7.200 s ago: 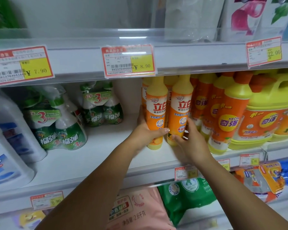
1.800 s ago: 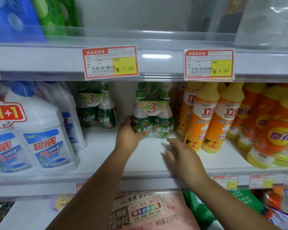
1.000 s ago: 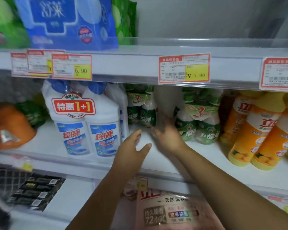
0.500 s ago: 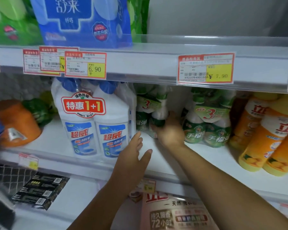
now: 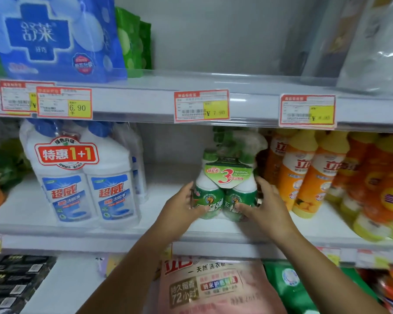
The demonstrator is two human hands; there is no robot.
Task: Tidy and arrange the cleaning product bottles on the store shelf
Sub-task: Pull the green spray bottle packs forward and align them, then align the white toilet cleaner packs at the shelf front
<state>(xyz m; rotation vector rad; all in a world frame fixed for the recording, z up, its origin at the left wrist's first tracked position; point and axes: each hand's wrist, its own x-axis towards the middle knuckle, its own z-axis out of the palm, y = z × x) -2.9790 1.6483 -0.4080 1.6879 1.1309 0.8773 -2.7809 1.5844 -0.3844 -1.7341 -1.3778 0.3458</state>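
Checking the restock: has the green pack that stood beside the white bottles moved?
Yes: the green pack moved right and forward, away from the white bottles, toward the orange bottles.

Both hands [image 5: 184, 207] [image 5: 264, 208] forward, fingers curled inward, arms extended.

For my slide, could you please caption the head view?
Both hands, left and right, hold a green spray-bottle pack on the shelf.
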